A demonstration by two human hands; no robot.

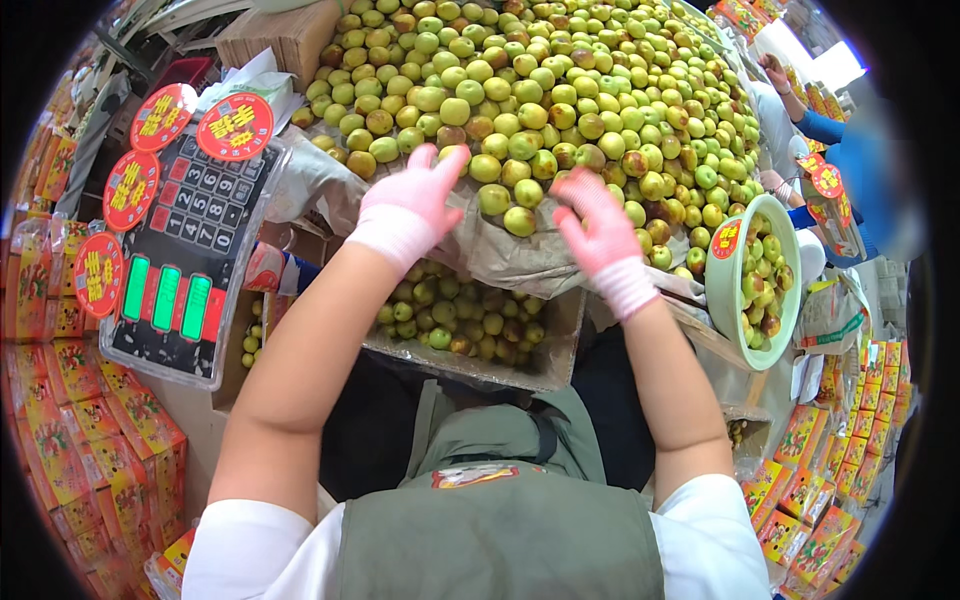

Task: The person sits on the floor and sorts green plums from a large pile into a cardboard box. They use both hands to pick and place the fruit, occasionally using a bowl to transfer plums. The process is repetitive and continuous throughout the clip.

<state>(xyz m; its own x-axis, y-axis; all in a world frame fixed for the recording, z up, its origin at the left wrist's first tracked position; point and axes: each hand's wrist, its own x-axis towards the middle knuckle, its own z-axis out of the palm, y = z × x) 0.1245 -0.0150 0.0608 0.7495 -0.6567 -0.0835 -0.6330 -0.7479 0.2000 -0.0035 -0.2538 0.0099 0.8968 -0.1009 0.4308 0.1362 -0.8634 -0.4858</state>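
A big heap of green and reddish jujube-like fruits [525, 116] covers the cloth-lined table before me. My left hand [416, 202], in a pink and white knit glove, is at the heap's near left edge, fingers apart. Across from it my right hand [596, 225], gloved alike, hovers over the near edge with fingers spread and slightly curled; its fingertips are blurred. I see no fruit held in either. Between the hands a few fruits [510, 204] lie on the crumpled cloth [517, 259]. Below the cloth, a cardboard box [559, 349] lined with plastic holds more fruits.
A scale with keypad and lit display [191, 240] stands at the left. At the right, a pale green basin [716, 289] of fruits tilts beside the heap. Packed red and yellow boxes [97, 442] flank both sides. Another person in blue [874, 165] is at the far right.
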